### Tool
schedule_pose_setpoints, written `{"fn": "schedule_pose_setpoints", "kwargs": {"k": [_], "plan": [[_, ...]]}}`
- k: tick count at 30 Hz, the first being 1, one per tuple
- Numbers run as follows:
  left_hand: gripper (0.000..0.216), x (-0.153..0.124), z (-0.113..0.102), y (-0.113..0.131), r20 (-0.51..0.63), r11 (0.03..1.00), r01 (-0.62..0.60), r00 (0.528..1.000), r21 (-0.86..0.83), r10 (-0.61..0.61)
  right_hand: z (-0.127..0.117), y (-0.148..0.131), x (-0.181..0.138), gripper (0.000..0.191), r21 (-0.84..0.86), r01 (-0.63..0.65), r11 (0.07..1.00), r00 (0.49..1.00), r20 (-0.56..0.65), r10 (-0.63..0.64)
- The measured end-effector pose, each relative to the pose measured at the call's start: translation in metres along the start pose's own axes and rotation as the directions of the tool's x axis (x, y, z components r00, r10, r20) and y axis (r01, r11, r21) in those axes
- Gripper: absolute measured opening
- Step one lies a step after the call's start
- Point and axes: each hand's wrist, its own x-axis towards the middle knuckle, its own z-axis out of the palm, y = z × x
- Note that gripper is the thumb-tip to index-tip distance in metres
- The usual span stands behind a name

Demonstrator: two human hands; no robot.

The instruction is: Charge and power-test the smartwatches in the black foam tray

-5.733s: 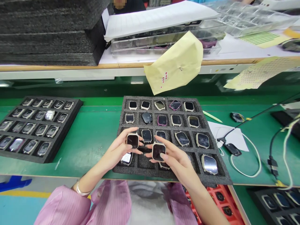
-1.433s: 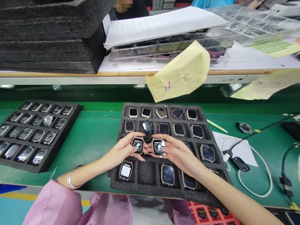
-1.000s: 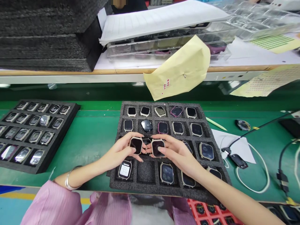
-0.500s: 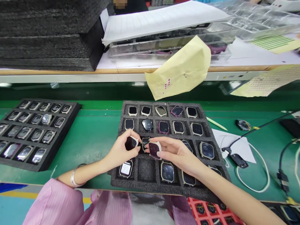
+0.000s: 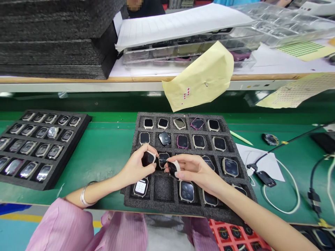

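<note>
Between the thumb and fingers of my left hand (image 5: 140,164) is a smartwatch case (image 5: 148,158) with a dark screen and pale frame. My right hand (image 5: 192,168) pinches a second smartwatch case (image 5: 173,169), tilted, its pale side turned towards the palm. Both hands are over a black foam tray (image 5: 163,204) with square pockets, most holding strapless watches. A watch (image 5: 164,159) lies in its pocket between my hands. At the tray's near left corner, a watch (image 5: 140,187) has a lit white screen. My right hand and forearm cover some pockets.
Another foam tray of watches (image 5: 52,170) lies on the left. To the right are a green pen (image 5: 241,138), white paper (image 5: 277,169), cables (image 5: 298,195) and a round watch (image 5: 271,139). Above, a shelf edge (image 5: 146,78) carries stacked foam (image 5: 52,52) and clear plastic trays (image 5: 146,55).
My right hand has turned its watch, so the screen faces more to the side and the pale edge shows. The left hand has barely shifted, still holding its watch.
</note>
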Motion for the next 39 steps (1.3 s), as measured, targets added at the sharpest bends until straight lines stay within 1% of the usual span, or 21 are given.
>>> {"fn": "schedule_pose_setpoints", "kwargs": {"k": [3, 8, 12, 18, 25, 31, 34, 39], "plan": [[0.024, 0.0000, -0.0003, 0.0011, 0.005, 1.000, -0.025, 1.000, 0.003, 0.025, 0.0007, -0.0004, -0.0009, 0.033, 0.000, 0.001, 1.000, 1.000, 0.001, -0.001], [0.024, 0.0003, 0.0001, 0.0016, -0.018, 1.000, -0.019, 1.000, 0.013, 0.019, 0.0012, -0.0003, -0.0016, 0.034, 0.000, 0.003, 1.000, 1.000, 0.018, -0.003], [0.023, -0.0012, 0.0007, 0.0025, -0.016, 0.999, -0.049, 0.999, 0.010, 0.049, 0.0021, -0.0009, -0.0012, 0.032, -0.020, -0.004, 1.000, 1.000, 0.014, 0.004], [0.022, -0.0017, -0.0011, 0.0043, -0.049, 0.997, -0.076, 0.996, 0.029, 0.077, 0.0031, -0.0029, -0.0016, 0.032, -0.038, 0.001, 0.999, 1.000, 0.018, -0.001], [0.023, -0.0030, -0.0011, 0.0052, -0.032, 0.995, -0.097, 0.995, 0.028, 0.098, 0.0032, -0.0032, -0.0022, 0.032, -0.044, 0.034, 0.998, 0.999, 0.019, -0.033], [0.023, -0.0017, -0.0018, 0.0066, -0.051, 0.995, -0.092, 0.994, 0.038, 0.094, 0.0022, -0.0033, -0.0038, 0.035, -0.069, 0.014, 0.997, 1.000, -0.004, -0.014], [0.023, -0.0009, -0.0026, 0.0061, -0.042, 0.995, -0.090, 0.995, 0.048, 0.092, 0.0030, -0.0042, -0.0040, 0.033, -0.074, -0.002, 0.997, 1.000, -0.023, 0.001], [0.023, -0.0011, -0.0030, 0.0053, -0.047, 0.995, -0.083, 0.995, 0.054, 0.085, 0.0041, -0.0044, -0.0025, 0.033, -0.058, 0.024, 0.998, 1.000, -0.004, -0.024]]}}
